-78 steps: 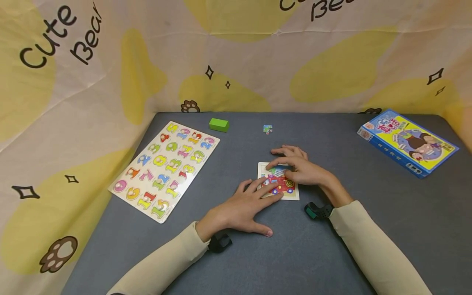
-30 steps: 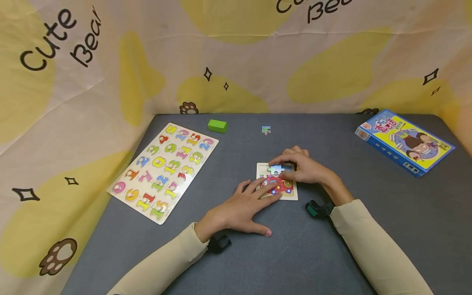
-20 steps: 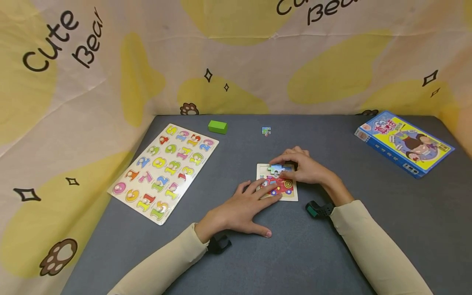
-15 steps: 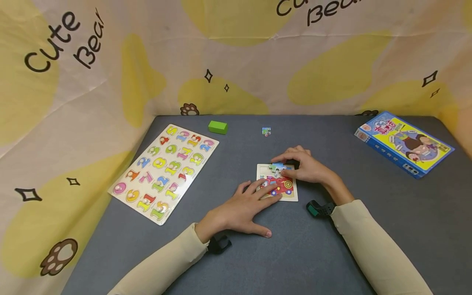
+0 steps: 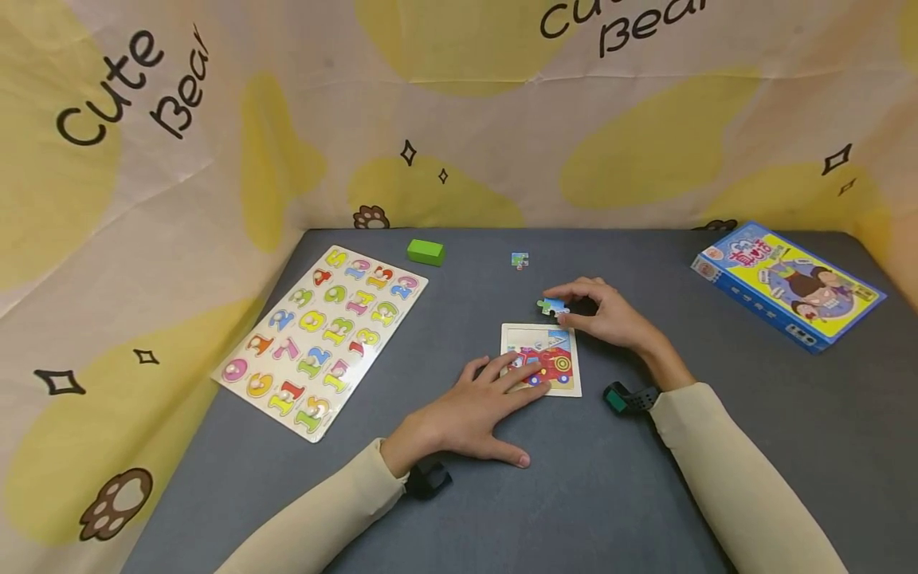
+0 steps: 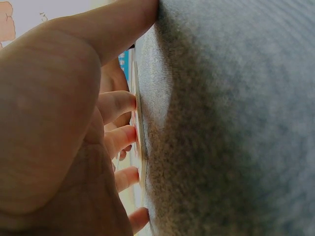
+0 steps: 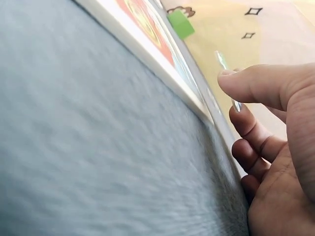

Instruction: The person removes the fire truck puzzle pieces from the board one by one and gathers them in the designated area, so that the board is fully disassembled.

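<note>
With twelve o'clock pointing away from the person and the puzzle board as the dial's centre: the right hand [image 5: 610,315], at two o'clock, pinches a jigsaw piece [image 5: 552,306] between thumb and fingertips. The piece, just beyond the board at twelve, is thin, knobbed, blue and green with some white; the right wrist view shows it nearly edge-on. The left hand [image 5: 469,410], at eight, is spread, fingertips on the puzzle board [image 5: 518,336]. That board is small, square and cream-edged, picturing a red vehicle [image 5: 557,363] with a yellow-ringed disc and blue wheels; blue fills its one o'clock corner, and towards eleven lies a bare pale recess. Farther out on the grey table [image 5: 574,494]: a small loose piece [image 5: 519,260] between eleven and twelve, a green block [image 5: 425,253] at ten, a colourful number board [image 5: 297,349] at nine, and a blue-and-yellow box [image 5: 789,287] between two and three.
</note>
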Demonstrator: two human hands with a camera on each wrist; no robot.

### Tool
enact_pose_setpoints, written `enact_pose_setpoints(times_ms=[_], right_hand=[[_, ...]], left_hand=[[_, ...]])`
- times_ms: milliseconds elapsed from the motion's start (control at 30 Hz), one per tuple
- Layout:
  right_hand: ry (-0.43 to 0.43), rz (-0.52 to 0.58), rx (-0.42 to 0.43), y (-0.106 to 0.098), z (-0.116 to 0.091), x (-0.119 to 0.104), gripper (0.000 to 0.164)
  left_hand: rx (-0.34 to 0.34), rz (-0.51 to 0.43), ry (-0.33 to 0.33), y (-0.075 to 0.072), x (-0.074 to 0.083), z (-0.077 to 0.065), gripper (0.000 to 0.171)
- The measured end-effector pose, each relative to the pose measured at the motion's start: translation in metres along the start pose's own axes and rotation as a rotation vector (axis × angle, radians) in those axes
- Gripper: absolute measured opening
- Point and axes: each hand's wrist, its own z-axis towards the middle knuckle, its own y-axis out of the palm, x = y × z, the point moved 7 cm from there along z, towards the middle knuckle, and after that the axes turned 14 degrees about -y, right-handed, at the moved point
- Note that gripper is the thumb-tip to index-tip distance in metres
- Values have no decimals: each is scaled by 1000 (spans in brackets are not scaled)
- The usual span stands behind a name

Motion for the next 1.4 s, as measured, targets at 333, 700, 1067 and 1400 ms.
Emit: enact_pose_setpoints(times_ms=[333, 700, 1067, 1400], right_hand=[[55, -67, 3, -14, 14, 18, 37], [123, -158, -27, -19, 29, 33, 36], [166, -208, -29, -21, 42, 46, 37], [179, -226, -21, -22, 50, 51, 41]], left_hand=[[24, 24, 6, 1, -1, 1, 95], [15, 18, 6, 1, -2, 0, 95], [32, 41, -1, 4, -2, 1, 96], [36, 46, -4, 3, -3, 1, 97]])
